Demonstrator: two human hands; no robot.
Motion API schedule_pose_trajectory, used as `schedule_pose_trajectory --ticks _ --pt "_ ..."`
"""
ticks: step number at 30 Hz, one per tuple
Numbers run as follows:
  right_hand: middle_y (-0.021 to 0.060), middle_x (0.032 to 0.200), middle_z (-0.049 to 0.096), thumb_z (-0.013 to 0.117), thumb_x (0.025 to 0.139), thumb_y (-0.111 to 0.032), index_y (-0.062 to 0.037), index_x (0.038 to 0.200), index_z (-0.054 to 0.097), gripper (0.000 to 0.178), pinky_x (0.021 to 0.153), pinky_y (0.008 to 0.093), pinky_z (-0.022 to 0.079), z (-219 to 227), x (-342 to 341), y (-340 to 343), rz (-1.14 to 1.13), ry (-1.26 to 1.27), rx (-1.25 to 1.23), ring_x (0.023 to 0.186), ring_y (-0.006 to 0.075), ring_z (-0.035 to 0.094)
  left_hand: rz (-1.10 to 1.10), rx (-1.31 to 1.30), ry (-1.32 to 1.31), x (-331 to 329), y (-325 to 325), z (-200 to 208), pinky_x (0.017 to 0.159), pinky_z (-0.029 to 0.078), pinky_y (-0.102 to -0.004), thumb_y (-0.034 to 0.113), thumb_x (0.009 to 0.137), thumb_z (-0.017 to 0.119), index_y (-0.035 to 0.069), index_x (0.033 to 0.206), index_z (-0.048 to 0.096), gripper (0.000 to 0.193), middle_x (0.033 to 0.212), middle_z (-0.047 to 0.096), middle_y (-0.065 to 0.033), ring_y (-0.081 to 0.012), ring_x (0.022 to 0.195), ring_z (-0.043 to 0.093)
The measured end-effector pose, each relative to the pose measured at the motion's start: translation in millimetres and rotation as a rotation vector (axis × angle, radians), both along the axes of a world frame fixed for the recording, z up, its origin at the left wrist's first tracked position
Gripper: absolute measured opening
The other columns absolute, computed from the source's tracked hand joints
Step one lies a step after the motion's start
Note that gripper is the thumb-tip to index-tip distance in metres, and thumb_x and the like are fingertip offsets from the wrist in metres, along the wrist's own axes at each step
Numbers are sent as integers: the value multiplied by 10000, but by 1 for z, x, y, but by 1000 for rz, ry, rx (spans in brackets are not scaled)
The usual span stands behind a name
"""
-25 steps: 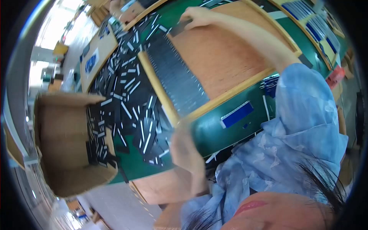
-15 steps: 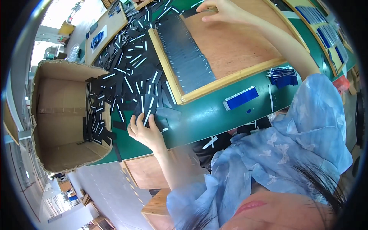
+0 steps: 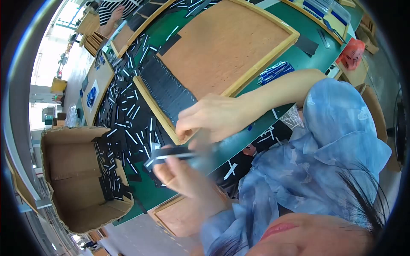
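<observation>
My left hand (image 3: 181,177) is closed on a black strip with a white stripe (image 3: 171,154), lifted over the near edge of the table. Just above it my right hand (image 3: 211,117) hangs over the corner of a wood-framed board (image 3: 239,47), its fingers curled in toward the strip's right end. Motion smears the right thumb, and what those fingers pinch, if anything, is hidden. Along the board's left side lie black pieces in an overlapping row (image 3: 164,87). A heap of loose black strips with white stripes (image 3: 124,102) spreads to the left of the board.
An open cardboard box (image 3: 70,170) holding more strips stands at the left table edge. A blue bundle (image 3: 277,71) lies right of the board. Beyond are a tray of blue pieces (image 3: 320,10) and a red bag (image 3: 352,53). Another person in a striped top (image 3: 112,13) is at the far left.
My left hand has lifted a black strip from the heap. My right hand has come from the board's far side down to near the left one. The view has shifted.
</observation>
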State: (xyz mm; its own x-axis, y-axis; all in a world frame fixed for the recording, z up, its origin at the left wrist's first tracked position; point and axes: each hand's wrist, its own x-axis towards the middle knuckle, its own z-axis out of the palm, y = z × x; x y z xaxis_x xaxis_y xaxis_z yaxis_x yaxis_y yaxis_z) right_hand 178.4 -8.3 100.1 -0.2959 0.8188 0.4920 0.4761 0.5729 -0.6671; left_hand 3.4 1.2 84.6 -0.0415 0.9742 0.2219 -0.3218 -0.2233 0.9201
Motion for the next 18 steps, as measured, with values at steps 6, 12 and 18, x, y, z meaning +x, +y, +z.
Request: schedule_pose_trajectory --ticks 6,12,18 --pt "91 797 634 700 702 -171 -82 956 594 288 663 401 473 8 32 -18 105 -140 -159 796 303 618 -293 -113 251 -5 -19 -9 588 462 -186 82 909 541 -27 1073 564 199 851 645 -86 -102 662 594" --pt "32 797 538 664 717 -381 -91 884 549 353 680 339 387 -8 27 -21 -192 -381 471 790 217 501 -424 -240 179 5 -30 -9 608 451 -205 156 944 500 -64 1103 584 284 810 647 -92 -98 655 577" --pt "21 723 475 600 643 -269 -135 717 516 174 603 314 368 -23 20 -44 -85 -534 666 729 180 481 -330 -271 45 -7 -19 -16 618 498 -247 191 941 507 -67 1094 577 308 878 657 -125 -144 723 628"
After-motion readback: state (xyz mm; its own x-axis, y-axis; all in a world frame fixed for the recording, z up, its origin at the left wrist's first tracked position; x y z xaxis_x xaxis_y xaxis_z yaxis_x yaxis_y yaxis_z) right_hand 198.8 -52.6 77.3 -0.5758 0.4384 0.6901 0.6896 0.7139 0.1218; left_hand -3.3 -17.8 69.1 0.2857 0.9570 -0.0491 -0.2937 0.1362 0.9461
